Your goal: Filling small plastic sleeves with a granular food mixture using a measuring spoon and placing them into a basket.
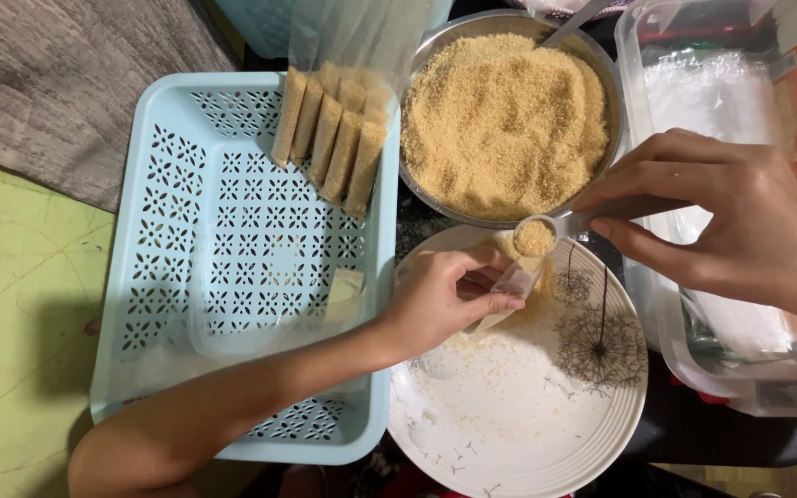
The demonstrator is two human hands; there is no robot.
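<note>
Pale blue perforated basket (232, 231), white dandelion-patterned plate (509, 415), golden-brown granules (505, 120)

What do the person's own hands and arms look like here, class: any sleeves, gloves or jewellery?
Both are bare. The left hand and its forearm show no sleeve, glove, watch or ring. The right hand likewise wears no glove or visible ring; its wrist leaves the picture uncovered. Fingernails look short and unpainted.

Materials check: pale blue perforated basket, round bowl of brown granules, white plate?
Pale blue perforated basket: looks like moulded plastic, matte, cut-out lattice. Round bowl of brown granules: likely steel, shiny grey reflective rim. White plate: probably glazed ceramic or melamine, glossy ribbed rim with a dark dandelion print; cannot tell which.
</note>
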